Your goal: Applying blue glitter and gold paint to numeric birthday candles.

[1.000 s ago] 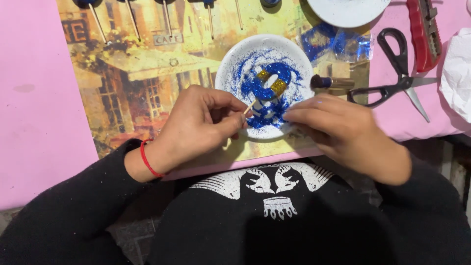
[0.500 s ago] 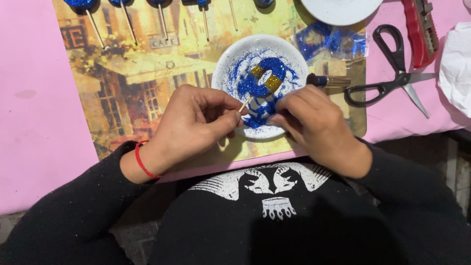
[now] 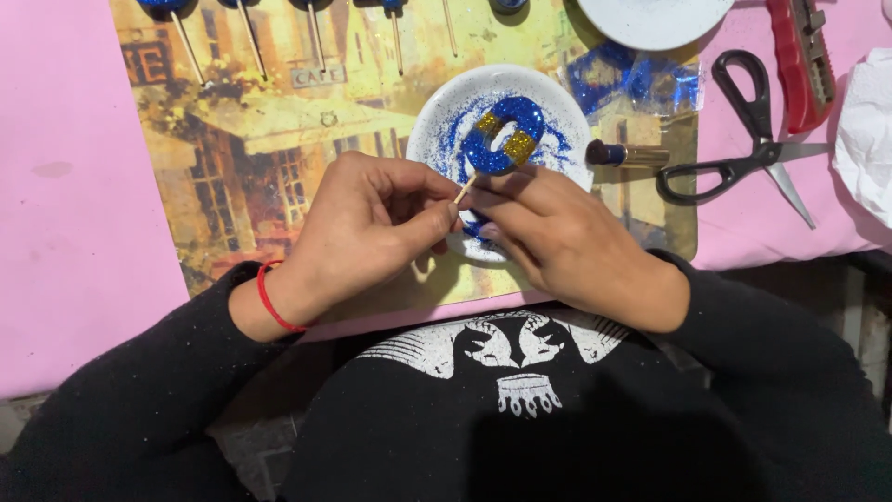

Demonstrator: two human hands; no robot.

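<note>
Where hands (image 3: pixel 465 223) meet: pink table (image 3: pixel 74 186), painted mat (image 3: pixel 242 167).

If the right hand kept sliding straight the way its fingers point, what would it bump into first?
The right hand points up and left, toward the left hand, whose fingers it already nearly meets at the thin stick carrying the blue glitter ring. So the left hand's fingers come first, though depth is hard to judge.

The lower end of the thin stick (image 3: pixel 464 189) is hidden between the fingertips of the two hands. The near rim of the white dish (image 3: pixel 437 125) is covered by them. The second white dish (image 3: pixel 650 17), the red tool (image 3: pixel 797 56) and the row of sticks (image 3: pixel 249 42) are cut off by the top edge, the crumpled white paper (image 3: pixel 864 139) by the right edge.
</note>
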